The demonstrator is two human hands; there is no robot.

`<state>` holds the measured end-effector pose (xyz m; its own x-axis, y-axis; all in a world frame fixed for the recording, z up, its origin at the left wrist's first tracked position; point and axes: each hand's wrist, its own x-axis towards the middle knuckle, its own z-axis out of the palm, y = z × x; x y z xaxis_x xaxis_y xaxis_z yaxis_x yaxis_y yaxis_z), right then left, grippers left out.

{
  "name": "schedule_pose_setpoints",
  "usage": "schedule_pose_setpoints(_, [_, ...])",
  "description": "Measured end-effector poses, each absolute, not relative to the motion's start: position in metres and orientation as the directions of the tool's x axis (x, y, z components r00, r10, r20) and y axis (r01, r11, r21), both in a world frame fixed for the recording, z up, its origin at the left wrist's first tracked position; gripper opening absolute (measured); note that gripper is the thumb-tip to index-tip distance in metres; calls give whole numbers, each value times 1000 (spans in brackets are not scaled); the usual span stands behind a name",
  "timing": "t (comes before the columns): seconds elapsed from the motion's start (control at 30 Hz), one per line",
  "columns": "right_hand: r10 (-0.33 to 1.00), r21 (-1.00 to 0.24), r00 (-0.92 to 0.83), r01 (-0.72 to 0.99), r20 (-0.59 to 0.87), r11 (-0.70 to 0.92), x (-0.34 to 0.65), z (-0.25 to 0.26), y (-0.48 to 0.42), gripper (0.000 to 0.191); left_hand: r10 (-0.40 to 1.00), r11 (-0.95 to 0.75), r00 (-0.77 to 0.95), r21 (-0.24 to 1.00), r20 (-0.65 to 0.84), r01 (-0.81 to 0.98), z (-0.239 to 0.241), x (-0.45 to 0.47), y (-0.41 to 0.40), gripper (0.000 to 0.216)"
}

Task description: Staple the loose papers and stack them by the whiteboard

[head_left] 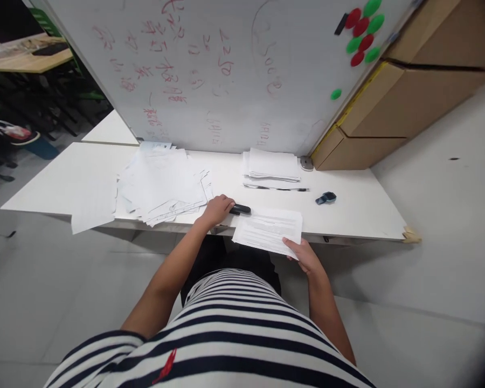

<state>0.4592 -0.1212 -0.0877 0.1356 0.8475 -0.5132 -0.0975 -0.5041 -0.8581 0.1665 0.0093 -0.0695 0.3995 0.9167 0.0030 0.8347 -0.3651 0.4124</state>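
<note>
My left hand (218, 210) is closed around a black stapler (241, 209) at the front of the white table. The stapler's nose points right, over or against the upper left corner of some printed sheets (267, 229). My right hand (305, 256) grips those sheets at their lower right corner, thumb on top and fingers beneath. The sheets reach past the table's front edge. Whether the stapler's jaws touch the paper I cannot tell. Left of my left hand lies a large untidy heap of loose papers (161, 180).
The white table (347, 215) backs onto a whiteboard (226, 70) with red writing and magnets. On it are a neat paper stack (272, 163), a pen (275, 188) and a dark blue object, perhaps a watch (326, 198). Cardboard boxes (372, 102) stand at the right.
</note>
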Motion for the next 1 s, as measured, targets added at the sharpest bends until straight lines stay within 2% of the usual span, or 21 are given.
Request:
schedule_pose_setpoints(0.17, [846, -851, 99, -98, -524, -516, 448, -99, -113, 43, 945, -311, 327, 308, 0, 899, -55, 161, 17, 42])
schedule_pose_setpoints(0.37, [844, -847, 81, -82, -531, -525, 456, -112, -111, 46, 922, -388, 370, 336, 119, 858, -63, 194, 42, 42])
schedule_pose_setpoints(0.5, [826, -830, 82, -33, -557, -557, 466, -106, -110, 48, 933, -350, 357, 349, 45, 869, -78, 209, 46, 48])
schedule_pose_setpoints(0.73, [817, -810, 79, 103, -571, -577, 477, -99, -104, 52, 916, -377, 401, 347, 2, 859, -80, 207, 46, 50])
schedule_pose_setpoints(0.87, [819, -814, 106, 93, -564, -573, 479, -101, -103, 53, 914, -376, 405, 343, -14, 861, -80, 207, 48, 47])
schedule_pose_setpoints(1.0, [856, -860, 184, 82, -483, -503, 480, -99, -105, 52, 915, -367, 403, 351, -31, 861, -81, 209, 49, 44])
